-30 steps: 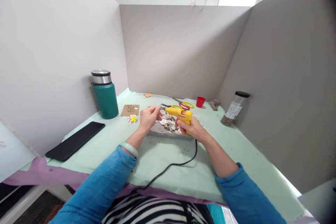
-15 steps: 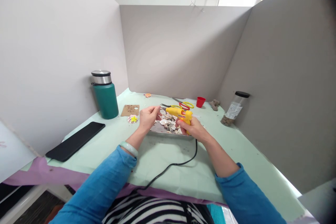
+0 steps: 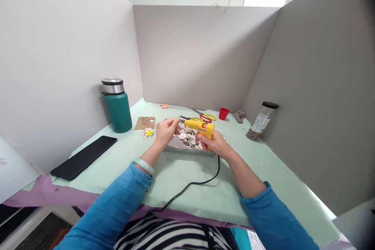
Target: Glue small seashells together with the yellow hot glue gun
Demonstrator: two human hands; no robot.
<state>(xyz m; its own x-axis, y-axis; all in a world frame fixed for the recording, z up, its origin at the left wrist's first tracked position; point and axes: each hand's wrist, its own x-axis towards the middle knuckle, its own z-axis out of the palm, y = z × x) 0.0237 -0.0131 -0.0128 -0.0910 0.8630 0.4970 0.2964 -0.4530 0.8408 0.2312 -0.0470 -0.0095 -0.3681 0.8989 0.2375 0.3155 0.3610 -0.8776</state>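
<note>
In my right hand [image 3: 215,143] is a yellow hot glue gun [image 3: 199,125], its nozzle pointing left above a metal tray [image 3: 190,150] of seashells [image 3: 191,140]. A black cord [image 3: 193,183] runs from the gun's handle down to the table's front edge. My left hand [image 3: 166,131] hovers over the tray's left side, thumb and fingers pinched close to the nozzle. Whatever is between those fingertips is too small or hidden to make out. To the left of this hand lies a round speckled piece with a yellow flower shape [image 3: 149,133].
At left stand a green bottle [image 3: 118,112] and a black phone-like slab [image 3: 84,158]; a brown board [image 3: 145,123] lies nearby. Behind the tray are scissors [image 3: 207,117] and a red cup [image 3: 224,114]. A black-lidded jar [image 3: 261,122] stands by the right partition [image 3: 316,97].
Both hands keep nearly the same pose. A small red glow on the glue gun, visible before, no longer shows.
</note>
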